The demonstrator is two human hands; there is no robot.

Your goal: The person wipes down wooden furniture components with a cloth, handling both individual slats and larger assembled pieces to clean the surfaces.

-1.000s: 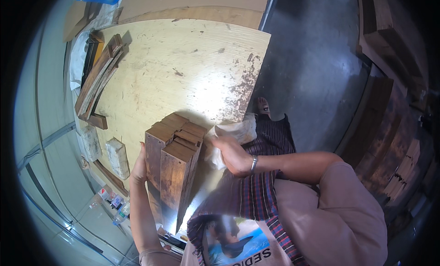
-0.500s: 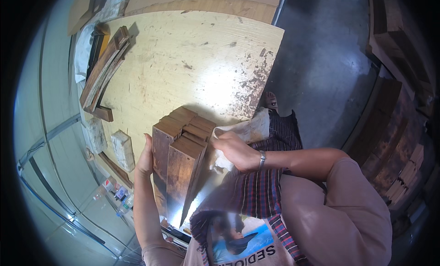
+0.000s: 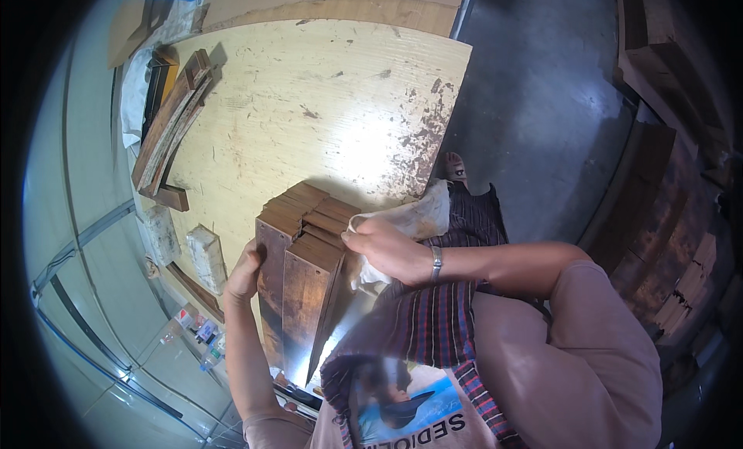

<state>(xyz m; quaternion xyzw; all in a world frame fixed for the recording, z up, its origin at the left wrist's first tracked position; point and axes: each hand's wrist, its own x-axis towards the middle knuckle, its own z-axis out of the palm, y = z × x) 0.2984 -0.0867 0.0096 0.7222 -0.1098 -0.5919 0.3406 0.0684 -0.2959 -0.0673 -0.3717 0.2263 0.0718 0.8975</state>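
A bundle of brown varnished wooden boards, with uneven stepped ends, stands in front of me at the near edge of a pale worktable. My left hand is closed at the bundle's left side, its thumb and bent fingers touching the outer board; part of its grip is hidden. On the opposite side, my right hand grips a stained white cloth and presses it against the upper right of the boards. The cloth trails right over my dark striped apron.
The worktable has a scuffed right corner. Curved wooden pieces lie at its left, with two whitish blocks nearer me. Small bottles sit lower left. Stacked wooden parts stand across the grey floor.
My left hand has changed from a straighter, thumb-up pose to bent fingers against the boards. My right hand and the cloth have shifted slightly left, closer to the bundle.
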